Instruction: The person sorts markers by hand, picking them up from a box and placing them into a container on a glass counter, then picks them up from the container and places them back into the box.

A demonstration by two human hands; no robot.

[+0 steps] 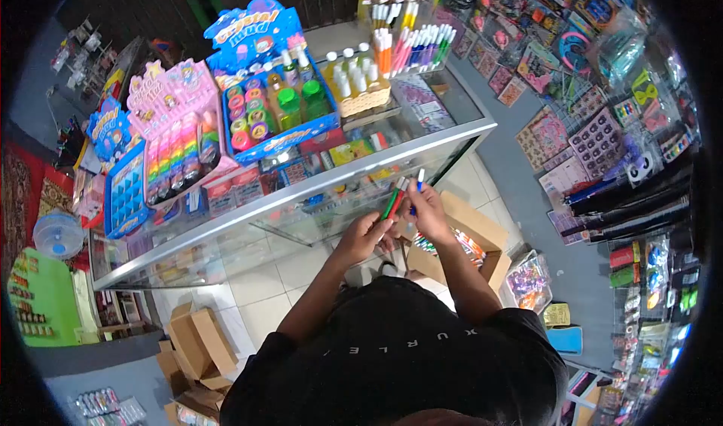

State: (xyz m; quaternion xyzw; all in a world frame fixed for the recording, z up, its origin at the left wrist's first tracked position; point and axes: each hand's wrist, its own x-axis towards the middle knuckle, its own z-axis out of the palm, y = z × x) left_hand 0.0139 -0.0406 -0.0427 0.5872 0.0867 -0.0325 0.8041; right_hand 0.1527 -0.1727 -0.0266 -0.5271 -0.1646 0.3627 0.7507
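A blue Crystal Mud box [256, 41] stands between a pink display box [169, 96] and white-capped bottles [344, 86].

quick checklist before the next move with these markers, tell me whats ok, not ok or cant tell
1. Left hand has a grip on the green marker and red marker: ok.
2. Right hand has a grip on the blue marker: ok.
3. Box open, more markers in reach of view: ok.
4. A hand free for picking up: not ok, both are occupied.
5. Caps pressed fully on: cannot tell, too small.
6. Space left among the counter markers: cannot tell.
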